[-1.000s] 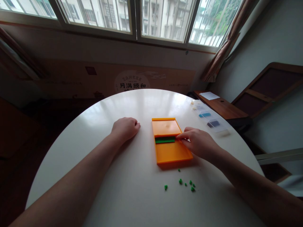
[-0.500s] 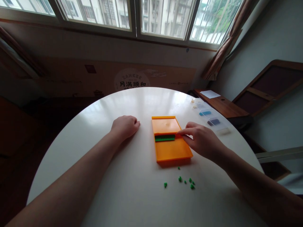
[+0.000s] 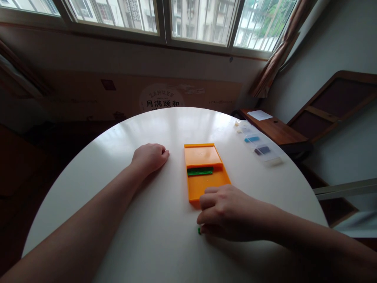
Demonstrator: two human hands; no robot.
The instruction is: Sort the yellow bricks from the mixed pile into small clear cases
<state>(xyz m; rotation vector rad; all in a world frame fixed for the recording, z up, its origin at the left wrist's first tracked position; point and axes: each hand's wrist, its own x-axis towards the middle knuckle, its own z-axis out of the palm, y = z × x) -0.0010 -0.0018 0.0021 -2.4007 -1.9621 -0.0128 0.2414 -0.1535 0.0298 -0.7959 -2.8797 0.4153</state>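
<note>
My left hand [image 3: 150, 158] rests on the white table as a loose fist, with nothing seen in it. Lower right, my right hand [image 3: 224, 212] reaches down in front of an orange tray [image 3: 206, 192]. Its thumb and index finger close on a small green building block [image 3: 199, 230], part of which shows at the fingertips. Inside the tray, a row of green blocks [image 3: 200, 171] lies along the divider, toward the left side. The near right corner of the tray is hidden behind my right hand, as are the other loose green pieces.
Clear plastic bags [image 3: 259, 146] with blue, dark and pale pieces lie along the table's right edge. Beyond them stands a brown wooden surface [image 3: 275, 127] with a white paper [image 3: 259, 115]. The round table's rim [image 3: 188, 107] curves below the windows.
My right hand has moved from the tray's right edge down and left to a loose green block on the table. My left hand stays in place; the view has shifted slightly.
</note>
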